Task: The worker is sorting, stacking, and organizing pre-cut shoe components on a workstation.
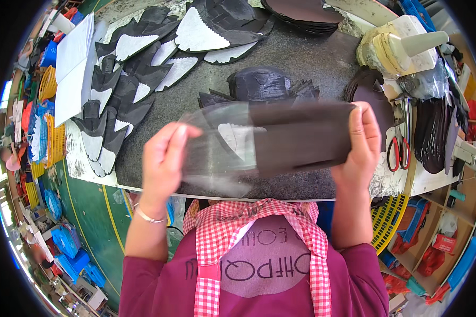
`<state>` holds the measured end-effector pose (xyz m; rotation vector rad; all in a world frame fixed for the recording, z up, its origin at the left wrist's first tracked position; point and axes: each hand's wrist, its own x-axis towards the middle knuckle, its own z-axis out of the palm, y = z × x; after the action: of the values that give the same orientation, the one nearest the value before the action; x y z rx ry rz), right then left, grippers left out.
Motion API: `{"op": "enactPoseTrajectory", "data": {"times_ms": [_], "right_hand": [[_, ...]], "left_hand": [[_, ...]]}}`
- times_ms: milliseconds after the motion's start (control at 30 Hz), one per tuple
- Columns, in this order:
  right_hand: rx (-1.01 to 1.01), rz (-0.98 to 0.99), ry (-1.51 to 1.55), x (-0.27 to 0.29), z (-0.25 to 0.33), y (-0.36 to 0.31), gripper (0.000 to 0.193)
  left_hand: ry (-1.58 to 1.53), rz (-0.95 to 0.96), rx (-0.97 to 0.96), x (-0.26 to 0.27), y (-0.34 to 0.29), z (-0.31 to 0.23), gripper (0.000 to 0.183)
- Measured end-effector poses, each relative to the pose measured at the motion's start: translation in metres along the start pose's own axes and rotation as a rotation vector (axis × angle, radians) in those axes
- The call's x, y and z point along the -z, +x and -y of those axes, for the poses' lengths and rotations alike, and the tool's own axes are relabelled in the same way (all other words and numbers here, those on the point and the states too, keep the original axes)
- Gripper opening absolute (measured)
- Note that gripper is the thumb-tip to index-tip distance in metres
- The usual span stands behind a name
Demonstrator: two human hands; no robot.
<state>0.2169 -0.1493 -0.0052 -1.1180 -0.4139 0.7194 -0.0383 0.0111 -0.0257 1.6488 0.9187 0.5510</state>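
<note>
Between my hands, above the front of the dark work surface (pixel 322 68), stretches a dark brown flat piece (pixel 304 134). Its left part runs into a clear film (pixel 206 153), smeared by motion. A pale triangular patch (pixel 235 138) shows through or beside the film. My right hand (pixel 360 140) grips the piece's right end, thumb on top. My left hand (pixel 166 153) is closed, thumb against fingers, at the film's left edge. Just beyond lies a stack of black shaped pieces (pixel 259 84), partly hidden by the held piece.
Black-and-white cut pieces (pixel 201 31) overlap across the far left. An open notebook (pixel 74 68) lies beside them. At right are a glue container with a cone nozzle (pixel 394 47), red-handled scissors (pixel 399 150) and dark stacked pieces (pixel 433 134). More brown pieces (pixel 304 16) lie far back.
</note>
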Motion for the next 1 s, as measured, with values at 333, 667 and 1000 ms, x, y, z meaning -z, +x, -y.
{"op": "enactPoseTrajectory", "data": {"times_ms": [333, 667, 1000], "right_hand": [[0.617, 0.255, -1.032, -0.022, 0.067, 0.029, 0.003], [0.938, 0.503, -0.927, -0.019, -0.008, -0.015, 0.029], [-0.099, 0.163, 0.25, -0.023, -0.036, -0.02, 0.04]], "left_hand": [[0.421, 0.409, -0.195, 0.07, -0.02, -0.055, 0.07], [-1.501, 0.496, 0.264, -0.038, 0.029, -0.02, 0.058], [-1.464, 0.709, 0.131, -0.063, 0.03, -0.035, 0.065]]}}
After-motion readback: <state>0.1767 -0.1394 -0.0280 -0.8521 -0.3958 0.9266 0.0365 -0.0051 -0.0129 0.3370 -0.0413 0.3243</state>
